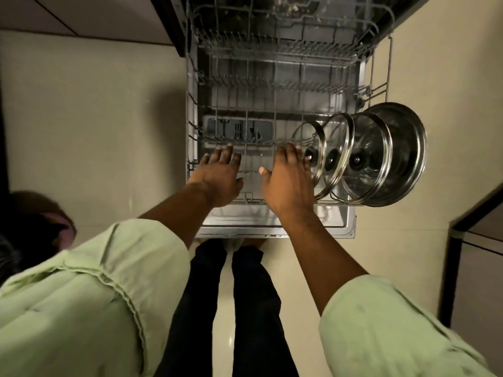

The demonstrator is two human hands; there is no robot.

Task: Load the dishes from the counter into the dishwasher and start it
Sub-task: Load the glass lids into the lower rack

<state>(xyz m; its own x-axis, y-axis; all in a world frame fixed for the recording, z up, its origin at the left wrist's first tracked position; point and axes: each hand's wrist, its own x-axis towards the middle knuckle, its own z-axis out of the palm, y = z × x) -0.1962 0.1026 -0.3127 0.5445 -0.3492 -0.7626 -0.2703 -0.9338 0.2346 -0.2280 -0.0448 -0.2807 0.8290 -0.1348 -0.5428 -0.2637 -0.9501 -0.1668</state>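
Observation:
I look straight down on the open dishwasher with its lower wire rack (245, 104) pulled out over the lowered door (343, 227). Three glass pot lids (337, 159) and a steel lid (405, 153) stand upright in a row at the rack's front right. My left hand (220, 178) reaches over the front of the rack with fingers spread and straight, holding nothing. My right hand (288, 180) lies flat beside it, its fingers next to the nearest glass lid (310, 159); whether they touch it I cannot tell.
The upper rack (285, 20) sits further in, above the lower one. Beige floor tiles (95, 118) lie on both sides of the door. A dark-edged cabinet (476, 254) stands at the right. My legs are just in front of the door's edge.

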